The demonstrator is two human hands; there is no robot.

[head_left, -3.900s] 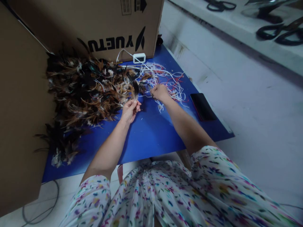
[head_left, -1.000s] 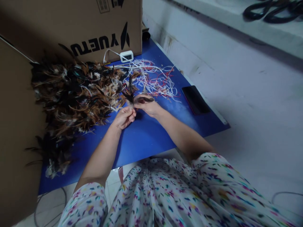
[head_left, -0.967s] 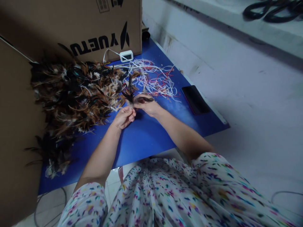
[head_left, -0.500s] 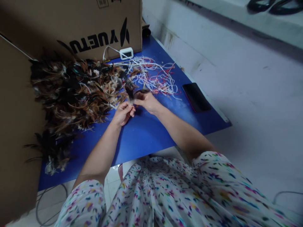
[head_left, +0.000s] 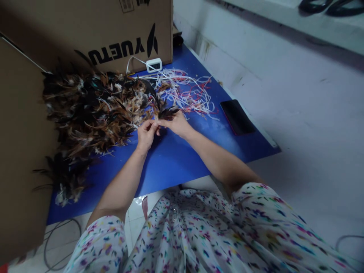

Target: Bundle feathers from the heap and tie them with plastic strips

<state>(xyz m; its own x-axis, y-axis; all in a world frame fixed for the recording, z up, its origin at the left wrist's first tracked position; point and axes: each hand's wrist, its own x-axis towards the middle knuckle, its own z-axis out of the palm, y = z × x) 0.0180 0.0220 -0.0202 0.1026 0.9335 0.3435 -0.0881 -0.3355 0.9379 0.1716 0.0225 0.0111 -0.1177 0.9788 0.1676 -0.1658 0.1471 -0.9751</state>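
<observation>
My left hand pinches the base of some dark feathers above the blue tabletop. Fingertips of my right hand meet the left ones there, closed on the same feathers, whose dark tips spread up and to the right. To the left of my hands lies a wide heap of brown and black feathers. Behind them is a tangle of white and red strips. A smaller bunch of black feathers rests by the table's left front corner.
A large cardboard box stands at the back, with another cardboard panel along the left. A small white device with a cord sits before the box. The phone lies near the wall on the right.
My right hand has brought its dark feathers together with those in my left hand. The fingertips now touch at the base. The view has shifted slightly.
</observation>
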